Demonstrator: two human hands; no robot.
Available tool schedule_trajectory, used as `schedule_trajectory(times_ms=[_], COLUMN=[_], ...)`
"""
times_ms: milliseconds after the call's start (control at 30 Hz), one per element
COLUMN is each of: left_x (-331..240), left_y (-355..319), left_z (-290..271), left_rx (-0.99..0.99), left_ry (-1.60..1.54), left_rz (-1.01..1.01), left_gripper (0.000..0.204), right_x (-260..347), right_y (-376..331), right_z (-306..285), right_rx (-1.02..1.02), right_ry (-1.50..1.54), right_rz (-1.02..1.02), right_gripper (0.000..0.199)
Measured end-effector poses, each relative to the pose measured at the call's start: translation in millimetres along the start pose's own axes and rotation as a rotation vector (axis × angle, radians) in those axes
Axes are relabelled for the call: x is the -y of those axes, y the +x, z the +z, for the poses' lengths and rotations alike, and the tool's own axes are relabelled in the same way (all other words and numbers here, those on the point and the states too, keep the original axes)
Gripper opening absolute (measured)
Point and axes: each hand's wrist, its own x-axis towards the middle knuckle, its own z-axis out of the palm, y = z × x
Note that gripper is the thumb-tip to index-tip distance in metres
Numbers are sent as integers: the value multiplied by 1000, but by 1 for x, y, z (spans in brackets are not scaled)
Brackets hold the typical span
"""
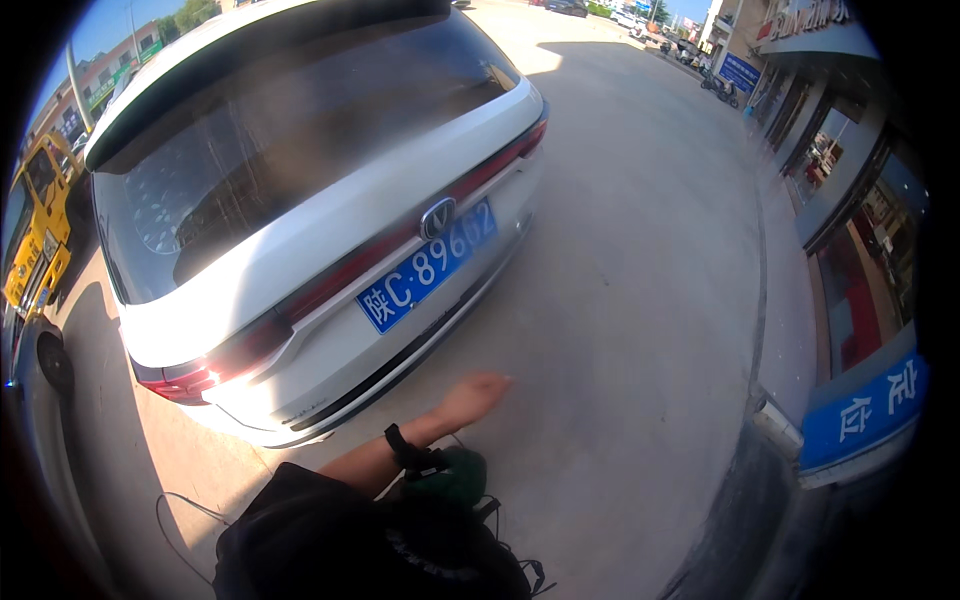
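My left hand reaches out in front of my body, over the pavement just behind a white car. A black strap goes round its wrist. Motion smears the fingers, so whether they are closed, or hold anything, I cannot make out. The car's rear bumper is the nearest thing to the hand, with a visible gap between them. Above the bumper sit a blue licence plate and a red tail light. A dark green thing lies under my wrist, partly hidden. My right hand is out of sight.
A yellow truck and a dark vehicle stand at the left. Shopfronts with glass doors line the right side, above a kerb and a blue sign. Parked motorbikes stand farther off. A thin cable loops beside me.
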Motion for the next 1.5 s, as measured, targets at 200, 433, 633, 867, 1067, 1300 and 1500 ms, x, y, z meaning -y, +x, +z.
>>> schedule_trajectory(times_ms=[200,433,633,867,1067,1300,1500], left_x=[6,-57,-89,-108,-164,-174,-186], left_y=[120,303,447,614,759,921,1112], left_z=[34,90,129,145,178,193,193], left_rx=[-36,60,105,-80,-108,-135,-119], left_ry=[-236,-168,-180,-255,-379,-345,-354], left_rz=[-57,19,133,-24,-5,-43,-63], left_gripper=[51,41,16,17,16,15,15], right_x=[57,85,120,160,158,390,489], right_y=[112,191,254,336,515,600,653], right_z=[73,130,200,298,389,473,551], right_rx=[-16,-78,-149,-166,-275,-266,-294], right_ry=[9,-96,-211,-301,-126,55,63], right_rz=[25,175,355,534,246,314,505], right_gripper=[27,26,25,25,26,25,21])
